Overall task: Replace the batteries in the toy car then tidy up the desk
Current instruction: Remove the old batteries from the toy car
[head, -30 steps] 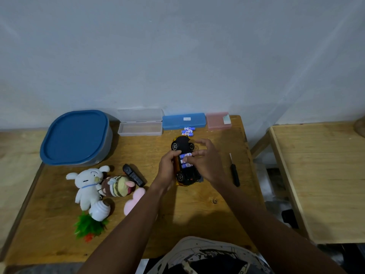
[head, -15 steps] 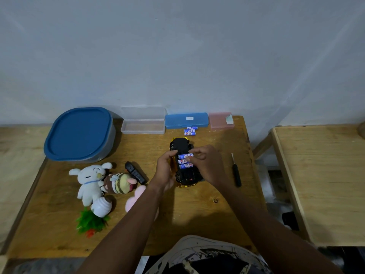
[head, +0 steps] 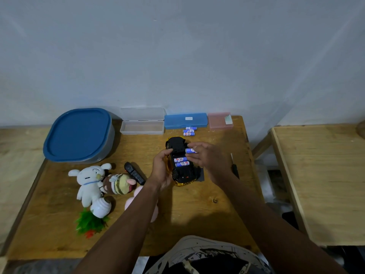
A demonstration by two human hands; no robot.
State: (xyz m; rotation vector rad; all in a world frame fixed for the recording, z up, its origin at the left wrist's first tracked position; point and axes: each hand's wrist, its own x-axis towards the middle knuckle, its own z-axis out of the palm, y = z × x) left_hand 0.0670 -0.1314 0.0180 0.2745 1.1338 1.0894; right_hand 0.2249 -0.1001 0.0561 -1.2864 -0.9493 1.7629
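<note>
Head view of a desk [head: 187, 214]. Partly hidden: a pink plush [head: 136, 196], crossed by the left forearm, below and left of the left fingers; a dark flat plate [head: 201, 175] under the right wrist, hard to identify; a screwdriver [head: 235, 169] just right of the right hand [head: 209, 159], its middle covered by that hand. Battery labels are too small to read. The left hand [head: 163, 171] grips the car [head: 180, 161], fingers curled round its gold left side; the car lies belly-up between the two hands, and whether it rests on the desk cannot be told. The right thumb and fingertips pinch one battery [head: 190, 150] over the open bay, the other fingers loosely spread. Counts: two seated batteries [head: 180, 162] side by side in the bay, just below the pinched one; apparently three loose batteries [head: 189, 131] beyond the right fingertips; three cases at the wall, clear case [head: 142, 125] with its lid raised, blue case [head: 185, 120], pink case [head: 220, 120]; three plush toys, adding the white plush [head: 88, 180] and bee plush [head: 118, 183], well left of the left fingers. Surroundings: a tub [head: 79, 133] far left, a toppled pot plant [head: 94, 216], a remote [head: 134, 173] just left of the left fingers, a second table [head: 320, 184] far right, cut off.
</note>
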